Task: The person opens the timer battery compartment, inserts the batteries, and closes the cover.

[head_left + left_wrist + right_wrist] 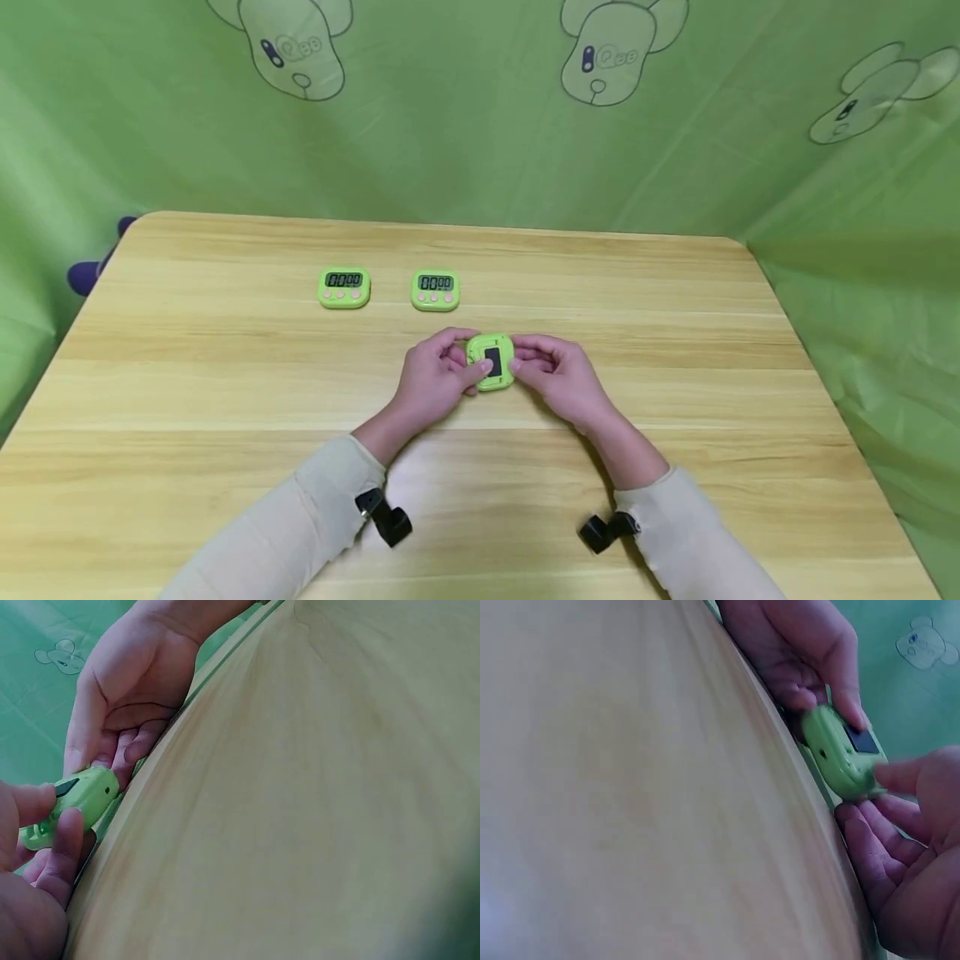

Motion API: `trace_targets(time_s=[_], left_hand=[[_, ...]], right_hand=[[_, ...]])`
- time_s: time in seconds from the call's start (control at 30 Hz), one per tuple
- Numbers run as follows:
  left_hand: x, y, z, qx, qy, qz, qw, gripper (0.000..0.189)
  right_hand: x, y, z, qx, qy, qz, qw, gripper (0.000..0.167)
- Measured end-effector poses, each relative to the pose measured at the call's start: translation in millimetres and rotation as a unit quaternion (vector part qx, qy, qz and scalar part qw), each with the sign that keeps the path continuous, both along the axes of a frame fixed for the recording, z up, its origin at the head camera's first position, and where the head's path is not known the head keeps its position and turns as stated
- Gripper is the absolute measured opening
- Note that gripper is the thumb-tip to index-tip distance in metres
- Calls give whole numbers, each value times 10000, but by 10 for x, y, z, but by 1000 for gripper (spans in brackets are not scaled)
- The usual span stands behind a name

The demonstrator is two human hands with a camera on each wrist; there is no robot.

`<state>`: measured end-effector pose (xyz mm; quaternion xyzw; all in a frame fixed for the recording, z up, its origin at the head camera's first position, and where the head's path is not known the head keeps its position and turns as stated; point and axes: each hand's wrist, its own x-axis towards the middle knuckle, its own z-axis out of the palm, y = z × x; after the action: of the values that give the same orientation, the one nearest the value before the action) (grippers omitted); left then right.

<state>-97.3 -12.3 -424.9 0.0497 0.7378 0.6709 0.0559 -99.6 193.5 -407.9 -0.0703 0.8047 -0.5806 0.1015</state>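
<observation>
A green digital timer (491, 342) is held between both hands near the middle of the table, its back with a dark rectangle (492, 358) facing up. My left hand (433, 377) grips its left side, thumb lying across the back and fingers beneath. On the other side, my right hand (564, 379) pinches the right edge between thumb and fingers. The left wrist view shows the timer (94, 799) edge-on, with a small dark hole in its side. In the right wrist view the same timer (829, 750) sits between the fingertips of both hands.
Two more green timers (344, 288) (435, 290) lie face up beyond the hands, their displays showing zeros above pink buttons. The wooden table (225, 367) is bordered by a green curtain (465, 150) with printed cartoon heads. Something purple (84, 277) shows past the left corner.
</observation>
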Motion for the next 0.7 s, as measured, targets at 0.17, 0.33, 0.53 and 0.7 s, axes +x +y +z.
trace_targets(time_s=[0.17, 0.33, 0.53, 0.7], left_hand=[[-8, 9, 1, 81, -132, 55, 9999, 40], [-7, 10, 1, 156, -242, 74, 9996, 43], [2, -4, 3, 670, -273, -61, 9974, 41], [5, -22, 1, 1265, -158, -117, 9918, 39]], right_hand=[[63, -26, 4, 191, 555, 224, 9980, 75], [157, -151, 184, 607, 1349, 317, 9885, 76], [105, -103, 31, 589, 1638, 338, 9842, 61], [73, -15, -40, -299, 963, 243, 9946, 38]])
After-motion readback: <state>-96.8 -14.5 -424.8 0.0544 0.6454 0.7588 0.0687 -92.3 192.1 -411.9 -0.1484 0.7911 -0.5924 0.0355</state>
